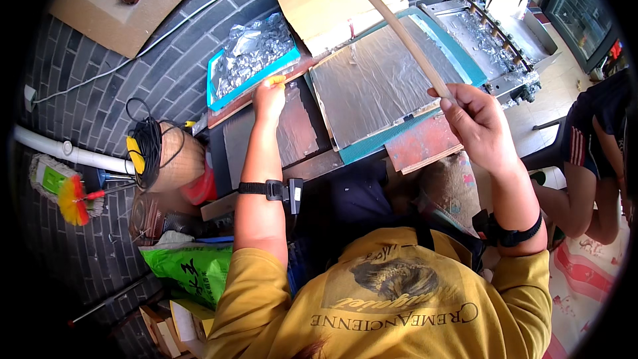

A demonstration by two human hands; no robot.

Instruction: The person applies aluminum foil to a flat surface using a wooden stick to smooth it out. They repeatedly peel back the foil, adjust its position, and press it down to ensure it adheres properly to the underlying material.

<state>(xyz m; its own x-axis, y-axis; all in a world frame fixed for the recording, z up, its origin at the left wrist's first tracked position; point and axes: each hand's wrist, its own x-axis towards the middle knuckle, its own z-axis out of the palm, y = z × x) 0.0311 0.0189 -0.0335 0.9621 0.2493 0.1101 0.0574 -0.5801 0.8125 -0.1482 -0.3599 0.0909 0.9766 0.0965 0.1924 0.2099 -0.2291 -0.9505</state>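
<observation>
My right hand (pixel 478 122) grips the near end of a long, flat wooden or bamboo strip (pixel 398 27), which runs up past the top edge of the view. Beneath the strip lies a wrinkled silver foil sheet (pixel 371 89) on a stack of sheets, over a teal ribbed mat (pixel 364 149). My left hand (pixel 269 99) is at the near edge of a blue tray (pixel 254 82) of crumpled silver foil scraps (pixel 256 55). Something yellow covers or sits at its fingertips; whether they hold anything is unclear. Below that hand is a dark board (pixel 239 129) with a worn reddish-silver surface.
Behind the foil is a stack of brown paper (pixel 329 5). A metal frame (pixel 498 35) with foil bits stands at the right. Cable coils hang over a wooden stool-like drum (pixel 182 159) at left. Another person (pixel 578 179) sits at the right. A green bag (pixel 192 269) lies near my left side.
</observation>
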